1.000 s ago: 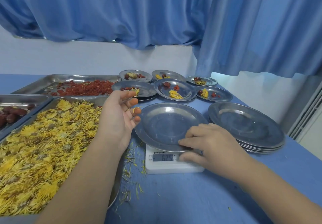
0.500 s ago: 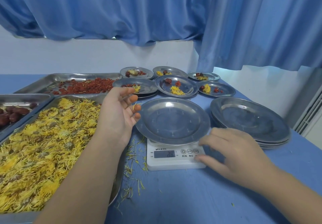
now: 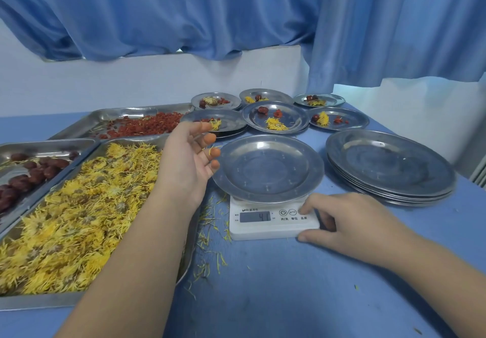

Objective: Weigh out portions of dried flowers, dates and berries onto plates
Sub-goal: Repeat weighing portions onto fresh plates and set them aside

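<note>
Zeroing the scale [image 3: 263, 228] appears to be the step in hand: the right hand [image 3: 352, 222] is laying a fingertip on the rightmost button, its grip loose and pinching nothing, while the empty plate [image 3: 268, 169] is sitting on the scale. The left hand [image 3: 188, 159] is hovering between that plate and the dried flowers [image 3: 79, 206] in the near tray on the bench [image 3: 289, 285], its grip spread, one stray petal clinging to a fingertip. The next move is likely calling for a light pinch of flowers, dropped onto the plate while watching the readout.
</note>
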